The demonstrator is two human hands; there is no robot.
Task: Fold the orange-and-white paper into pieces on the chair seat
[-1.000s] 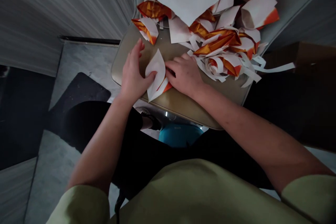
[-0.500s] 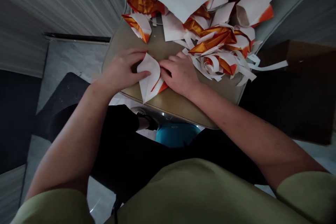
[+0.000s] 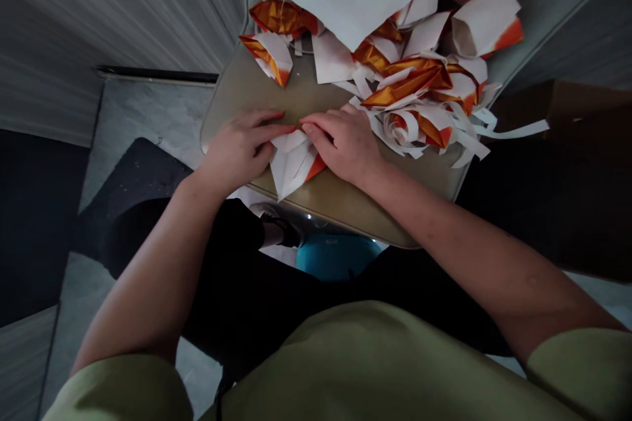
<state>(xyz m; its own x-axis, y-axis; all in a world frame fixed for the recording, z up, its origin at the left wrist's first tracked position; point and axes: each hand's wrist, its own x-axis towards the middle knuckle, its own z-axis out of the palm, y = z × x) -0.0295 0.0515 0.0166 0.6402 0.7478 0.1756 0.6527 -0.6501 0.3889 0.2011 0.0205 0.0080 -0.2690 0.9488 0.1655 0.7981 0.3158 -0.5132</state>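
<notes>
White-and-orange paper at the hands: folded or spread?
Folded: the paper shows crease lines, its upper edge turned down under the fingertips.

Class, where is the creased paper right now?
In the head view, the creased paper lies at the near edge of the chair seat, between left hand and right hand.

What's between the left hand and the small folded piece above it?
Only bare seat shows between the left hand and folded piece, in the head view.
</notes>
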